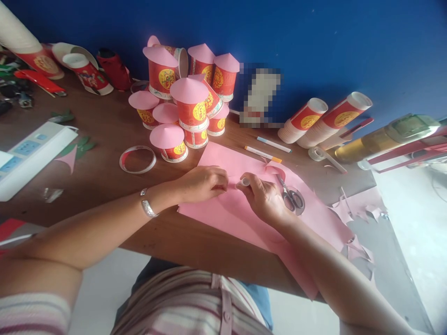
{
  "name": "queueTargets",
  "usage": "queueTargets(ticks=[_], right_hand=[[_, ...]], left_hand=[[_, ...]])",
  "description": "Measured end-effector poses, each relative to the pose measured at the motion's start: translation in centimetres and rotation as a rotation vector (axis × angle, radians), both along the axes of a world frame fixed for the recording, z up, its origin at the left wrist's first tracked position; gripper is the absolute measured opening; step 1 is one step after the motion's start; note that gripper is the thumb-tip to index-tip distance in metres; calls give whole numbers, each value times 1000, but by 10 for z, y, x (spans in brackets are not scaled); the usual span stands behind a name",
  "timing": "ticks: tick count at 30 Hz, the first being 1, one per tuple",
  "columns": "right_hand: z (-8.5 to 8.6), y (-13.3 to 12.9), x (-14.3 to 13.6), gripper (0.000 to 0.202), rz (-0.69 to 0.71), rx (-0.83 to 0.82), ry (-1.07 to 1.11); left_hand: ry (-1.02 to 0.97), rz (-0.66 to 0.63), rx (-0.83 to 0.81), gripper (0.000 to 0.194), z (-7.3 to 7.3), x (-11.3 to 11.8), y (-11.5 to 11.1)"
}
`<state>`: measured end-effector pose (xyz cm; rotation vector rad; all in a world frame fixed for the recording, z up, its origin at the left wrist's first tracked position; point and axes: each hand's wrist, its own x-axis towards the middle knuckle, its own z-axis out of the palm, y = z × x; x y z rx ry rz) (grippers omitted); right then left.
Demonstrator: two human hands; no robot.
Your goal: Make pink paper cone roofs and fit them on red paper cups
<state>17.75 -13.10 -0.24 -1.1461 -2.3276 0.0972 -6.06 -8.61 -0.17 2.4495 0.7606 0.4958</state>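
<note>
Head view, largest to smallest:

1. Brown wooden table (157, 239), with large, flat pink paper sheets (314, 223) lying across its middle, under and around both hands. Light and bendable, by judgement, quick to crease or tear; best taken flat-fingered at an outer edge.
2. Behind, toward the left: grouped red-and-gold paper cups with pink cone tops (189, 93). Probably near weightless and crushable; best held low around the cup wall, away from the cone.
3. Left hand (202, 183): over the sheets, fingers curled and close together, tips near a faint pink piece. Whether clamped on it, cannot tell.
4. Right hand (266, 197): thumb and forefinger closed around a small white cylinder (245, 182), just beside the left fingertips. Likely light, firm and smooth; best gripped around the barrel.
5. Near the right hand: dark-handled metal scissors (290, 192), resting on pink paper. Stiff, likely the heavier item; best lifted by the finger loops.
6. Hard to make out: cylinder's barrel, mostly hidden in the palm; pink piece between the hands, blurred; left thumb, largely hidden.
</note>
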Motion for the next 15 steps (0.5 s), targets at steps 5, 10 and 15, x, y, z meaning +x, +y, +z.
queueTargets(ticks=[5, 10, 15], right_hand=[[1, 2, 5, 15, -37, -17, -14], [2, 4, 8, 14, -57, -16, -29], [4, 5, 10, 14, -57, -24, -28]], left_hand=[[-7, 7, 10, 13, -1, 0, 0], [0, 3, 4, 13, 0, 0, 1], [-5, 12, -17, 12, 0, 0, 1]])
